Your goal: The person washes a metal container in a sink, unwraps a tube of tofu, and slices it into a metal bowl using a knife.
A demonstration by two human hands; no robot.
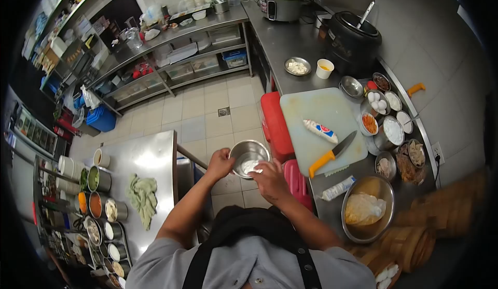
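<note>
1. Head view, the key relation: white contents [250, 166] lie low in the metal bowl [243, 151], toward the wearer's side, right at the fingertips of the right hand [271, 181] — clearly the nearer hand. The bowl is round, with no long axis; its mouth faces up toward the camera.
2. Head view, place: the bowl is held in the air in front of the body, between the left worktop [158, 156] and the cutting board [321, 105].
3. Head view, left hand [221, 163]: it grips the bowl's left rim, forearm angled forward and inward.
4. Head view, right hand: it reaches over the near-right rim, fingers bent downward — whether they pinch any contents, I cannot tell.
</note>
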